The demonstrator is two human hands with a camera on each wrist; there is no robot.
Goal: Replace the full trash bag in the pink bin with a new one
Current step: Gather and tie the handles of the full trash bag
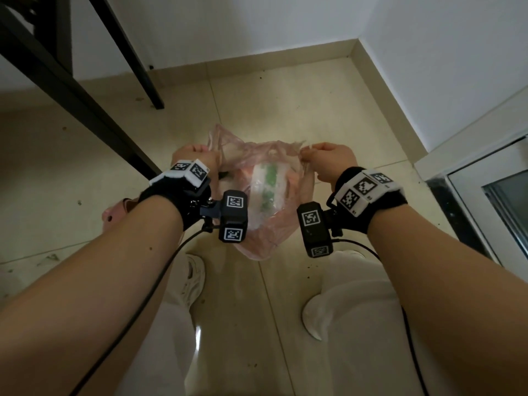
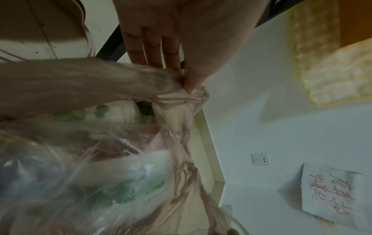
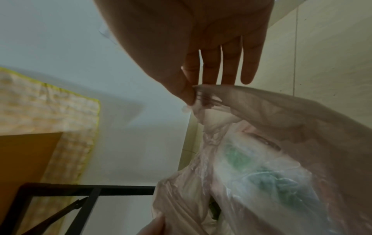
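Observation:
A thin pink trash bag [image 1: 265, 195], full of white and green wrappers, hangs over the tiled floor between my two hands. My left hand [image 1: 197, 154] grips a bunched part of the bag's rim on the left; in the left wrist view the thumb and fingers [image 2: 171, 63] pinch the gathered plastic [image 2: 177, 95]. My right hand [image 1: 314, 155] pinches the rim's right edge, and the right wrist view shows the thumb and forefinger closed on the film [image 3: 201, 97]. The pink bin [image 1: 114, 212] shows only as a small piece behind my left forearm.
Black table legs [image 1: 85, 90] slant across the left. White walls meet in a corner with a beige skirting [image 1: 357, 52] ahead. A metal door frame [image 1: 471, 190] stands at the right. My white shoes [image 1: 194, 278] are just below the bag.

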